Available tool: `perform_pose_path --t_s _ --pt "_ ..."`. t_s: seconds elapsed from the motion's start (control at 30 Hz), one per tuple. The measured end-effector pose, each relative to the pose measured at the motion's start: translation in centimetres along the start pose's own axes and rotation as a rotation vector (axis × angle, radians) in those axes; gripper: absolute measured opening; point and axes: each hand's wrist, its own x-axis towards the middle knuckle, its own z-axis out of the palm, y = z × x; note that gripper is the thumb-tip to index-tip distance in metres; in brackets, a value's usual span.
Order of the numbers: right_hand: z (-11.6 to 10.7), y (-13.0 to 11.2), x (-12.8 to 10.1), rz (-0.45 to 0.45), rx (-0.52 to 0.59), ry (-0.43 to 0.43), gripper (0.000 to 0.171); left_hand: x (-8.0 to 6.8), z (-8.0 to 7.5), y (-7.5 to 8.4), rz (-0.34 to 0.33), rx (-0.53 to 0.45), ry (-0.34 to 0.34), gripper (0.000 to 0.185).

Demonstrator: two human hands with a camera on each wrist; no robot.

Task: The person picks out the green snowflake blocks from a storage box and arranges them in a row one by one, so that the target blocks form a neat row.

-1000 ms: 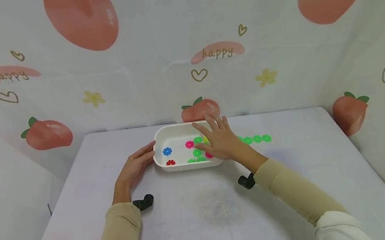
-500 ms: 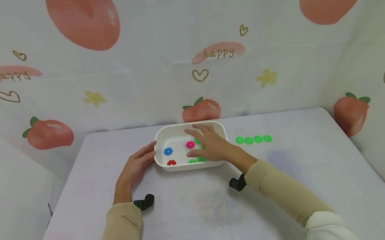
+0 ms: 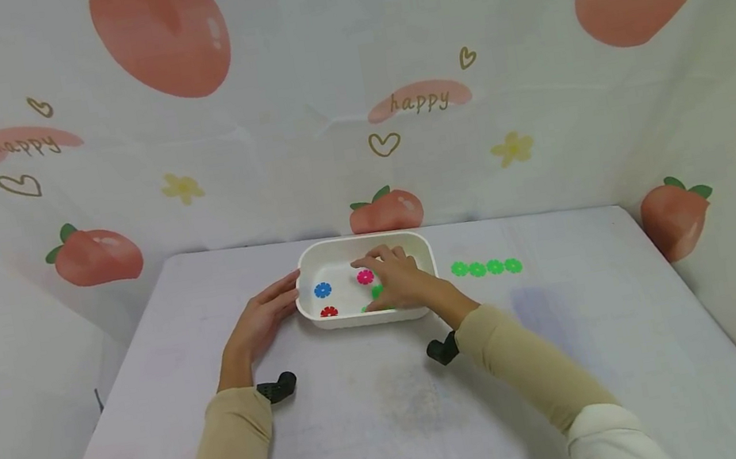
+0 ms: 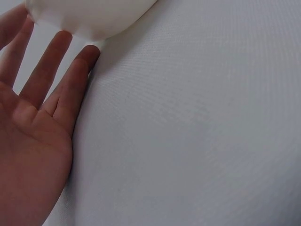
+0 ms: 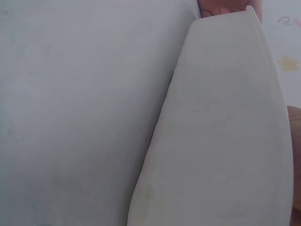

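Note:
A white tray (image 3: pixel 341 245) sits on the table's far middle. It holds a pink flower piece (image 3: pixel 365 276), a blue one (image 3: pixel 323 289), a red one (image 3: pixel 329 312) and green ones (image 3: pixel 378 292). My left hand (image 3: pixel 264 316) lies flat on the table, its straight fingers (image 4: pixel 70 66) touching the tray's left wall (image 4: pixel 89 19). My right hand (image 3: pixel 399 281) reaches into the tray's right half with fingers bent down over the green pieces. What lies under those fingers is hidden. The right wrist view shows only the tray's outer wall (image 5: pixel 221 132).
A row of green flower pieces (image 3: pixel 486 268) lies on the table right of the tray. The pale table (image 3: pixel 398 417) ends at a peach-print curtain (image 3: pixel 368 141) behind and on both sides. Black wrist mounts (image 3: pixel 276 387) sit under both sleeves.
My right hand has slid left and lower into the tray and its fingers have bent down from spread. The left hand has stayed at the tray's left wall.

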Motion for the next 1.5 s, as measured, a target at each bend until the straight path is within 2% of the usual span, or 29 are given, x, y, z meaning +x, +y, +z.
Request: perform_pose_path --t_s 0.23,0.37,0.67,0.93,1.13,1.27,1.37,1.5 --pt "0.4 -0.2 0.7 0.028 -0.021 -0.034 0.078 1.2 -0.7 -1.6 0.013 0.020 0.024 0.049" --pt "0.8 0.0 1.1 0.043 -0.044 -0.044 0.073 1.4 -0.7 -1.9 0.025 0.027 0.023 0.052" --pt "1.5 -0.1 2.0 0.029 -0.008 0.024 0.060 1.1 -0.6 -1.3 0.024 0.023 0.032 0.048" --pt "1.8 -0.3 2.3 0.058 0.018 0.023 0.027 -0.1 0.1 -0.1 -0.003 0.003 0.006 0.050" --pt "1.8 -0.4 2.5 0.056 0.011 0.019 0.019 0.4 -0.1 -0.6 0.009 0.020 0.016 0.051" --pt "1.6 -0.4 2.3 0.044 0.058 -0.017 0.015 1.2 -0.6 -1.7 0.006 0.032 0.035 0.053" --pt "1.3 -0.2 2.2 0.037 0.133 -0.044 0.013 1.5 -0.7 -2.1 0.011 0.034 0.039 0.052" --pt "0.8 0.1 2.0 0.033 0.244 -0.021 0.014 1.5 -0.7 -2.2 0.018 0.037 0.043 0.052"
